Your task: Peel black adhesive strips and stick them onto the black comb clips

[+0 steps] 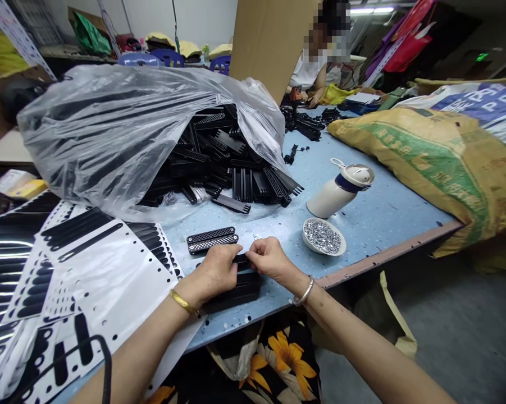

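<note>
My left hand (219,266) is closed over a long black plastic piece (241,260) near the table's front edge. From the other side my right hand (270,258) pinches thumb and finger together at that piece's end; what the fingertips hold, if anything, is too small to make out. More flat black pieces (240,290) lie side by side just below both hands. Behind the left hand rest two black pieces with a patterned face (213,240). A white bowl (342,247) full of small shiny metal parts (322,234) stands to the right.
A clear plastic bag (96,134) spills many black comb-ended pieces (219,151) behind my hands. A white bottle (331,196) stands behind the bowl. White sheets with black strips (122,280) cover the left side. A yellow sack (429,151) lies right. Another person (309,73) sits across.
</note>
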Demonstrator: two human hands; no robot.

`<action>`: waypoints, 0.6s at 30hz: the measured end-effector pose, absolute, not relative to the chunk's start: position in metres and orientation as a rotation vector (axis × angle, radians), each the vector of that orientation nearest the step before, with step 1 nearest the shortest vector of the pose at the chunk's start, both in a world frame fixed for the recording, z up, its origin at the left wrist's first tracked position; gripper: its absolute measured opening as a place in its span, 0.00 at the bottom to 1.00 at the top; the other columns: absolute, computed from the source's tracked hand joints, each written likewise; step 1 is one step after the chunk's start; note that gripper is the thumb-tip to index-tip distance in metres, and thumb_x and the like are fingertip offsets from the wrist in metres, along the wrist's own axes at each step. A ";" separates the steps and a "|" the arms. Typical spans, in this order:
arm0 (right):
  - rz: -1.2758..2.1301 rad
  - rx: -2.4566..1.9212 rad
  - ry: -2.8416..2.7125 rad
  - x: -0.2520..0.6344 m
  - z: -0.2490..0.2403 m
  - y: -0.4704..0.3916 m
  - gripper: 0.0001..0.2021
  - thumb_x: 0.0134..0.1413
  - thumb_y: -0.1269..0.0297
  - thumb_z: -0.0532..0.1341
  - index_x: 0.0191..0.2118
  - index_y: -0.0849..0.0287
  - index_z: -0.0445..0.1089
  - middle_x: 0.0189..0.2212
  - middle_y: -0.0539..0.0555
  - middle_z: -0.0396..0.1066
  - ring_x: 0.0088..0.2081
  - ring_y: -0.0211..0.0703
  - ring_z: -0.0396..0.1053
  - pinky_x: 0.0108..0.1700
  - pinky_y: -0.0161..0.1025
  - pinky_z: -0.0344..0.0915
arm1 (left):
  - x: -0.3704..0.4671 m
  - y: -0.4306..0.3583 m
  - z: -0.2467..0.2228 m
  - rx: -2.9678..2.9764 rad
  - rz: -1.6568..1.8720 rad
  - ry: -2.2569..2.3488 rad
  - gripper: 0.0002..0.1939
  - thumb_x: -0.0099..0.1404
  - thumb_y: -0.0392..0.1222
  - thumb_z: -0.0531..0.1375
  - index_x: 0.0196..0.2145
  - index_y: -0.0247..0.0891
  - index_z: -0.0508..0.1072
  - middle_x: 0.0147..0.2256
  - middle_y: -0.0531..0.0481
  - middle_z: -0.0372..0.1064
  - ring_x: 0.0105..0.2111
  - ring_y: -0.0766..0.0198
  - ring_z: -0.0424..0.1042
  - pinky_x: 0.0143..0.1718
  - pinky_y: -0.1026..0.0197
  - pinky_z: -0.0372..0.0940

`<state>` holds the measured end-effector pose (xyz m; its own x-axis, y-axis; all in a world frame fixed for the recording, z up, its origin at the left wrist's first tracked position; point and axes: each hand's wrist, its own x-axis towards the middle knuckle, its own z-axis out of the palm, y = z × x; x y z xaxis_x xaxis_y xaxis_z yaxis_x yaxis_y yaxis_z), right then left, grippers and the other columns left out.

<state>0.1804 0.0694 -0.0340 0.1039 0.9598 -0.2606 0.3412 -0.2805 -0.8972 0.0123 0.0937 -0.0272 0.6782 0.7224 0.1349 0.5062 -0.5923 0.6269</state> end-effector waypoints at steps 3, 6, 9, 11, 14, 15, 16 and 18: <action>1.178 -1.710 -1.269 0.179 -0.034 0.069 0.09 0.40 0.69 0.60 0.15 0.59 0.64 0.09 0.46 0.62 0.10 0.32 0.56 0.13 0.29 0.49 | -0.005 0.095 -0.018 2.408 0.474 0.946 0.10 0.54 0.27 0.60 0.33 0.36 0.76 0.32 0.45 0.78 0.36 0.54 0.77 0.38 0.58 0.68; 1.209 -1.691 -1.271 0.179 -0.032 0.069 0.09 0.39 0.67 0.60 0.15 0.59 0.64 0.09 0.47 0.63 0.10 0.32 0.55 0.13 0.29 0.49 | -0.023 0.094 -0.021 2.529 0.438 0.925 0.07 0.56 0.29 0.61 0.30 0.37 0.77 0.30 0.46 0.78 0.34 0.54 0.77 0.39 0.55 0.68; 1.224 -1.674 -1.282 0.179 -0.031 0.070 0.12 0.41 0.62 0.61 0.14 0.59 0.64 0.08 0.48 0.63 0.10 0.32 0.54 0.12 0.29 0.49 | -0.034 0.091 -0.036 2.506 0.559 0.895 0.09 0.59 0.29 0.60 0.33 0.38 0.79 0.31 0.46 0.79 0.33 0.56 0.78 0.39 0.56 0.70; 1.199 -1.679 -1.287 0.178 -0.030 0.070 0.13 0.40 0.61 0.61 0.14 0.59 0.64 0.08 0.48 0.61 0.09 0.32 0.53 0.12 0.29 0.48 | -0.037 0.090 -0.047 2.430 0.692 0.861 0.09 0.60 0.29 0.60 0.34 0.37 0.79 0.33 0.45 0.80 0.34 0.58 0.79 0.39 0.58 0.71; 1.110 -1.690 -1.308 0.173 -0.029 0.070 0.11 0.38 0.63 0.60 0.13 0.58 0.63 0.07 0.47 0.60 0.10 0.31 0.53 0.13 0.29 0.47 | -0.037 0.090 -0.056 2.334 0.823 0.843 0.09 0.61 0.29 0.60 0.33 0.37 0.79 0.32 0.45 0.80 0.34 0.59 0.79 0.37 0.60 0.72; 1.074 -1.690 -1.319 0.170 -0.027 0.069 0.11 0.38 0.65 0.60 0.12 0.58 0.63 0.08 0.47 0.60 0.11 0.31 0.53 0.13 0.29 0.47 | -0.037 0.090 -0.057 2.317 0.831 0.850 0.09 0.61 0.29 0.60 0.32 0.37 0.79 0.31 0.46 0.80 0.33 0.60 0.79 0.37 0.60 0.72; 1.039 -1.688 -1.331 0.168 -0.025 0.067 0.10 0.38 0.66 0.60 0.12 0.58 0.63 0.08 0.47 0.60 0.12 0.31 0.53 0.14 0.29 0.47 | -0.036 0.089 -0.057 2.308 0.825 0.860 0.08 0.61 0.29 0.60 0.32 0.38 0.79 0.31 0.46 0.80 0.33 0.60 0.79 0.37 0.60 0.72; 0.989 -1.680 -1.354 0.163 -0.019 0.064 0.11 0.39 0.66 0.59 0.12 0.58 0.62 0.09 0.47 0.61 0.14 0.31 0.54 0.15 0.29 0.47 | -0.036 0.090 -0.056 2.303 0.794 0.871 0.09 0.61 0.30 0.60 0.31 0.39 0.79 0.31 0.47 0.80 0.33 0.60 0.78 0.37 0.60 0.72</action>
<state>0.1634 0.0637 -0.0195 0.1425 0.9836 -0.1109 0.4047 -0.1601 -0.9003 -0.0358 0.0896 -0.0560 0.6160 0.7161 0.3281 0.3929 -0.6404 0.6600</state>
